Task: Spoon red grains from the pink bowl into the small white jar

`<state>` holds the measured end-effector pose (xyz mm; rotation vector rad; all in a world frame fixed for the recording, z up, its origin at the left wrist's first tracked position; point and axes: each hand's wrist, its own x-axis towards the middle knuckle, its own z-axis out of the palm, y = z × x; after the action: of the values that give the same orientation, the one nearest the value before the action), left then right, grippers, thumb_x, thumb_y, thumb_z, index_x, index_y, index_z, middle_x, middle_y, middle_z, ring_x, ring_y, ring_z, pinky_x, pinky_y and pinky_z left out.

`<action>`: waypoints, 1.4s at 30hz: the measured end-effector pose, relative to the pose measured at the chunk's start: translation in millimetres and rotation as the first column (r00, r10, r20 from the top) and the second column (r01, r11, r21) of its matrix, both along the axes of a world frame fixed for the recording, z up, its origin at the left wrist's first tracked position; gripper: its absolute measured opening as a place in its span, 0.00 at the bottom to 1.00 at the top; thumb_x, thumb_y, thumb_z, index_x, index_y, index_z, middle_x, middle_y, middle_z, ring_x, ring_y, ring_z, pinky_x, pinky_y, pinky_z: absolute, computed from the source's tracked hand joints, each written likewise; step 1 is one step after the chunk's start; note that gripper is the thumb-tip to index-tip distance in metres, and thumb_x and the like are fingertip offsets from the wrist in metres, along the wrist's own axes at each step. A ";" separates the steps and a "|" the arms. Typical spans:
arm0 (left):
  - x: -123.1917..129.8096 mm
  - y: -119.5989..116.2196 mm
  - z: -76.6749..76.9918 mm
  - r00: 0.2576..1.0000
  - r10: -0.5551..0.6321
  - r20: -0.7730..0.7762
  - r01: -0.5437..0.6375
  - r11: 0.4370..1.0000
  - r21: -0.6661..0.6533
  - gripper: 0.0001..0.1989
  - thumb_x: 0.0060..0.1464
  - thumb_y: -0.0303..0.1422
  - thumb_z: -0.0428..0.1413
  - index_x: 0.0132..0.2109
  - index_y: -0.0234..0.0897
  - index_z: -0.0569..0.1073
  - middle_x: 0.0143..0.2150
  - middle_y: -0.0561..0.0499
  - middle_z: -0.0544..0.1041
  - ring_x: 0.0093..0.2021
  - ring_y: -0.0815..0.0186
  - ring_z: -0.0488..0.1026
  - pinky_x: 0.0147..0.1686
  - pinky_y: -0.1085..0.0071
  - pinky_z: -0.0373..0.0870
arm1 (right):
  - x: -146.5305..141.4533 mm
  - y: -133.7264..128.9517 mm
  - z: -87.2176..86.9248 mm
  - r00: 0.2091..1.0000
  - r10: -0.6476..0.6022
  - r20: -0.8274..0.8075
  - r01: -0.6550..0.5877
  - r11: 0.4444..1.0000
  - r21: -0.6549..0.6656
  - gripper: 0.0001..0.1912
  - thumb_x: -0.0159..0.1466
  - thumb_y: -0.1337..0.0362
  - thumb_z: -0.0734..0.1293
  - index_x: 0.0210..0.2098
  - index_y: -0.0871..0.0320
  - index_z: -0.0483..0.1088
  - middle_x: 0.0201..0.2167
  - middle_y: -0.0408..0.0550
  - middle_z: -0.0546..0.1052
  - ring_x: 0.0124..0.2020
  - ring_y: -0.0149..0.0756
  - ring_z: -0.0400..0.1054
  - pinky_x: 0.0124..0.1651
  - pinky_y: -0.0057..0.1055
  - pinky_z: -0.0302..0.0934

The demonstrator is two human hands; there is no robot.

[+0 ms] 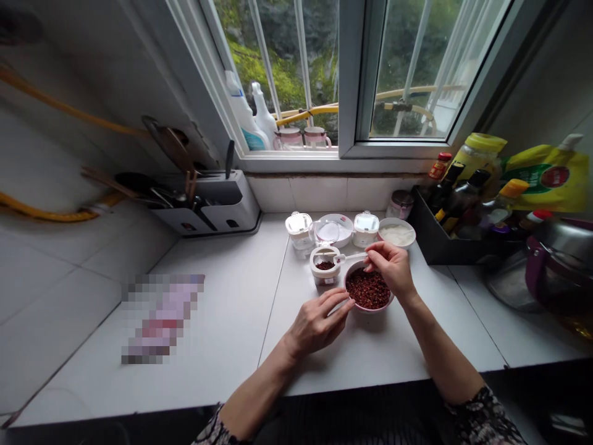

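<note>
My right hand (391, 264) is closed in a pinch on the handle of a small white spoon (354, 256). The spoon's head is at the rim of a clear jar (325, 277) with a white collar and dark red flakes inside. Below that hand stands a bowl (370, 310) filled with dried red chilli flakes (369, 287). My left hand (322, 319) is open, its fingers stretched out, the tips at the left side of the bowl. Whether anything sits in the spoon cannot be made out.
Behind are two lidded jars (299, 230) (365, 228), a shallow bowl (336, 224) and a bowl of white grains (397, 235). A utensil holder (227, 201) stands left; a dark bottle box (445, 244) and metal pot (514, 284) stand right. A blurred packet (167, 318) lies left.
</note>
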<state>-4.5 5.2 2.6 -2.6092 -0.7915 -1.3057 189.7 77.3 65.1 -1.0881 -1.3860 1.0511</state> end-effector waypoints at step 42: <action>-0.5 -1.0 0.4 1.000 0.005 0.004 -0.005 1.000 -0.014 0.17 0.61 0.22 0.52 0.55 0.33 0.72 0.48 0.41 0.78 0.53 0.58 0.76 0.49 0.62 0.80 | 32.3 -0.4 -8.2 0.903 0.008 0.430 -0.081 0.985 0.153 0.07 0.57 0.65 0.61 0.27 0.57 0.71 0.20 0.42 0.73 0.22 0.32 0.65 0.27 0.27 0.60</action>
<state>-4.9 4.3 3.0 -2.6136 -0.8103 -1.3095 222.0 76.8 56.9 -1.2118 -1.8220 0.7315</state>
